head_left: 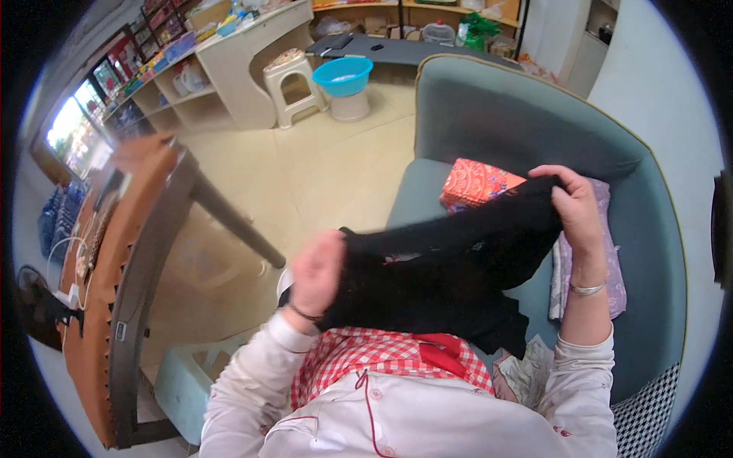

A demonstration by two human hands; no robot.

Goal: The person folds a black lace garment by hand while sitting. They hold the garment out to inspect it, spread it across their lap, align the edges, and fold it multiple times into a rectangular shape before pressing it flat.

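Stretched between my two hands in front of my body is a black garment (435, 282), its kind not clear from its folds, with a small reddish and white patch near its upper middle. My left hand (314, 276), slightly blurred, is closed on its left edge. At the upper right corner, my right hand (574, 206) pinches the cloth between thumb and fingers. The garment's lower part hangs over the red-and-white checked cloth (359, 362) at my waist. Behind the raised corner, an orange-red patterned cloth (477, 182) lies on the grey-blue sofa (527, 107).
Folded lilac cloth (611, 275) lies on the sofa to my right, near crumpled pale paper (531, 370). A brown-topped table (130, 252) stands at left above a pale green stool (183, 382). Farther off are a white stool (294, 88) and a blue basin (343, 74).
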